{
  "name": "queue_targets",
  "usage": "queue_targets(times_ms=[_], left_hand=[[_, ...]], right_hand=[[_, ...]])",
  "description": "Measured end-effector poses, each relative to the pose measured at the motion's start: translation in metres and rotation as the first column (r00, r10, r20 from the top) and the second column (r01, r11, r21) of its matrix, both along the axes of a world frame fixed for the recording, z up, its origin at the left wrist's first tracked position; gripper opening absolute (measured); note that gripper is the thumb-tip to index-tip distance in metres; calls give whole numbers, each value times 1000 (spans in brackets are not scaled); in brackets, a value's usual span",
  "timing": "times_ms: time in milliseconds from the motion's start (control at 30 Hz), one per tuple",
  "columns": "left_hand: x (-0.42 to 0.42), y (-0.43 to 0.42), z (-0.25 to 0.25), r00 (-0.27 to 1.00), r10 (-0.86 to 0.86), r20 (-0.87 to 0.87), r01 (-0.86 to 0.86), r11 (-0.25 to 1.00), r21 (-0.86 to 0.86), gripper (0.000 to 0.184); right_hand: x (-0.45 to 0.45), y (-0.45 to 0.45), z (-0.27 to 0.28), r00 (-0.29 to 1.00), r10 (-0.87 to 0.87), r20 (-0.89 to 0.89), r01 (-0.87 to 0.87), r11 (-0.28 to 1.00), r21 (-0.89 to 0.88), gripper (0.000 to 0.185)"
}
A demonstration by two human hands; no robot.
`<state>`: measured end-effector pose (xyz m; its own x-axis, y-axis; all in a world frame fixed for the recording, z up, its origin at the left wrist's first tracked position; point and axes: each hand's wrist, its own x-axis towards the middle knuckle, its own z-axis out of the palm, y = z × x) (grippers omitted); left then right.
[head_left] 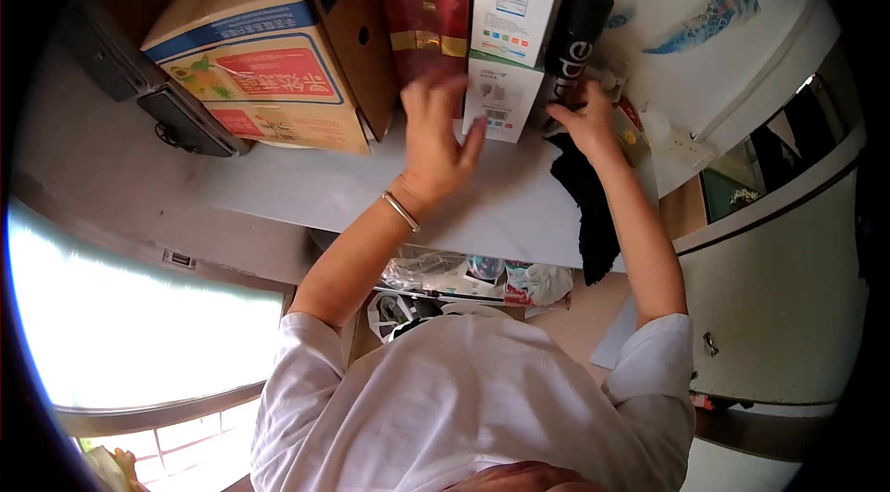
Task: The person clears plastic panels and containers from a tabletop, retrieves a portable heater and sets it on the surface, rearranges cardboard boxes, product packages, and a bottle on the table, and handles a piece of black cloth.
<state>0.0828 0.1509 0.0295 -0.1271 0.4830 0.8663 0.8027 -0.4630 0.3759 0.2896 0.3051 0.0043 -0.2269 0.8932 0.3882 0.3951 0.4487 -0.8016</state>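
My left hand (431,135) is raised over the white shelf top, in front of the red bag (428,5) and beside the lower white box (501,101). Its thumb stands apart from the fingers, the fingertips are smeared by motion, and nothing shows in it. A second white box (516,10) with green edges sits above the lower one. My right hand (586,121) is curled at the lower end of a black cylinder (579,24) with pale lettering, thumb across its front; some fingers are hidden. Black cloth (587,204) hangs over the shelf edge beside my right forearm.
A large printed cardboard box (269,65) stands at the left on the white shelf top (315,181). Bagged items (538,283) lie on a lower level. A pale cabinet door (779,297) is at the right, a bright window (139,306) at the left.
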Motion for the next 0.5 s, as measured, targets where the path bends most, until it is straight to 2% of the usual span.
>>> queue_targets(times_ms=[33, 67, 167, 200, 267, 300, 400, 433, 500], left_hand=[[-4, 1, 5, 979, -48, 196, 60, 997, -56, 60], [-13, 4, 10, 994, 68, 90, -68, 998, -9, 69], [-19, 11, 11, 986, 75, 147, -67, 996, -57, 78], [-16, 14, 11, 988, 66, 143, -57, 996, -63, 80], [-11, 18, 10, 973, 72, 218, -57, 996, -73, 81], [-9, 21, 9, 961, 64, 270, -45, 996, -76, 81], [-3, 28, 6, 939, 129, 319, -107, 991, -86, 79], [-3, 29, 6, 933, 166, 318, -145, 985, -89, 78], [-5, 32, 9, 825, -109, 555, 151, 988, -31, 77]], right_hand=[[1, -2, -4, 998, -12, -64, 13, 1000, 21, 54], [-2, -16, 6, 982, -187, -14, 187, 975, 122, 42], [-5, -48, 25, 996, -57, -64, 69, 977, 201, 22], [-8, -55, 24, 998, 16, -66, -9, 994, 105, 20], [-14, -63, 17, 989, 146, 3, -144, 978, 149, 22], [-17, -72, 23, 988, 140, 66, -142, 989, 27, 33], [-24, -75, 15, 987, 113, 111, -125, 986, 108, 40], [-26, -76, 17, 985, 117, 127, -124, 991, 49, 45], [-25, -76, 18, 981, 143, 128, -151, 987, 57, 46]])
